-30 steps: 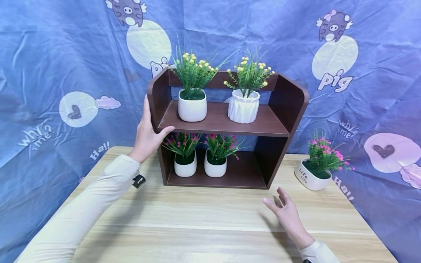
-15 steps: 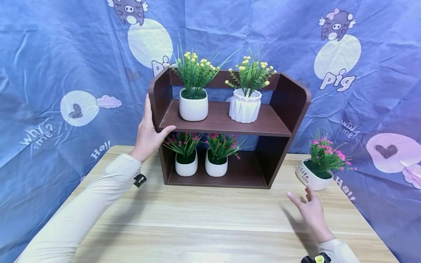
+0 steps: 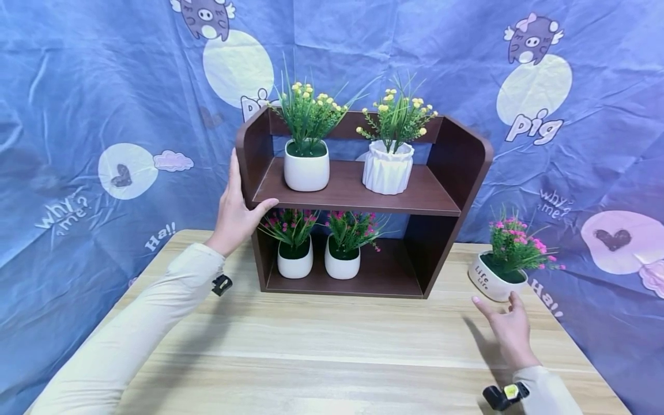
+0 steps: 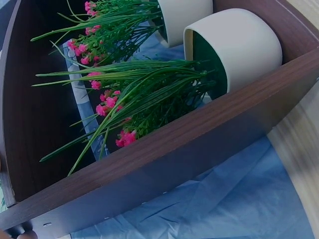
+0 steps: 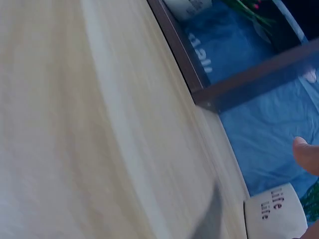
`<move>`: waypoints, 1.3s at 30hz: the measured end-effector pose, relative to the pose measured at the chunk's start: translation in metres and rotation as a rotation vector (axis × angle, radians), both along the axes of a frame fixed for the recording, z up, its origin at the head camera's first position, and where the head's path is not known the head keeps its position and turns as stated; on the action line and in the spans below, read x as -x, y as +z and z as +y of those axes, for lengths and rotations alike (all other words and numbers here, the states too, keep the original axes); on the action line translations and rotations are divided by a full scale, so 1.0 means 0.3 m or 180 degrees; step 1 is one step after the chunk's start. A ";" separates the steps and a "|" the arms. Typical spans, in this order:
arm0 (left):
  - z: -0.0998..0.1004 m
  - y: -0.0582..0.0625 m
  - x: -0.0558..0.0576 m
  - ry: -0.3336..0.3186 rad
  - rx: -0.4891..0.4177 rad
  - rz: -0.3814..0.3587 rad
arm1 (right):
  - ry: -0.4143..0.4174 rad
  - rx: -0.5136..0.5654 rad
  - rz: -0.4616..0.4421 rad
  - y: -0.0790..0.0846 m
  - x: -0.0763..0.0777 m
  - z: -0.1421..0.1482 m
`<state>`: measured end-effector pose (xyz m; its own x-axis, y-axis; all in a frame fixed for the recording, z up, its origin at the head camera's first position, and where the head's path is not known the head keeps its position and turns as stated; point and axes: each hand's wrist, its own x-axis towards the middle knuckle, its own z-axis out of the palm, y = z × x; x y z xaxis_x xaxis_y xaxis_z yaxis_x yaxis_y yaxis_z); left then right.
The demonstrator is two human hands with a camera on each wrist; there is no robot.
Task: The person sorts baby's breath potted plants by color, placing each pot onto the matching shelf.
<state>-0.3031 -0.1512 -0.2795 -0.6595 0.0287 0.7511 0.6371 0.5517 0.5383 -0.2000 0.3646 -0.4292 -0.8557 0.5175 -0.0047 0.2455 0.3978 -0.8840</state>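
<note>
A dark brown two-tier shelf (image 3: 332, 202) stands on the table. My left hand (image 3: 232, 222) holds its left side panel, fingers along the outside and thumb across the front edge by the upper board. In the head view, my right hand (image 3: 508, 331) reaches toward a white oval pot (image 3: 495, 282) marked "Life", which has pink flowers. Its thumb and fingers are spread at the pot's near side; contact cannot be made out. The right wrist view shows the thumb (image 5: 306, 155) apart from the same pot (image 5: 276, 214).
On the upper board stand a smooth white pot (image 3: 306, 170) and a pleated white pot (image 3: 388, 170), both with yellow flowers. Below are two white pots (image 3: 295, 265) with pink flowers, left of centre. A blue printed cloth (image 3: 129, 86) hangs behind the wooden table (image 3: 321, 346).
My right hand has moved right and slightly forward, from in front of the shelf's right corner to the "Life" pot. My left hand keeps its place on the side panel.
</note>
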 end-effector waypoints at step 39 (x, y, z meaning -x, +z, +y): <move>0.002 0.002 -0.003 0.0038 0.0013 0.0031 | -0.0411 0.0295 0.0246 -0.036 0.137 0.159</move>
<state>-0.3023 -0.1506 -0.2790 -0.6525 0.0241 0.7574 0.6356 0.5615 0.5298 -0.2413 0.4124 -0.4399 -0.7818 0.6235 0.0058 0.2191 0.2834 -0.9336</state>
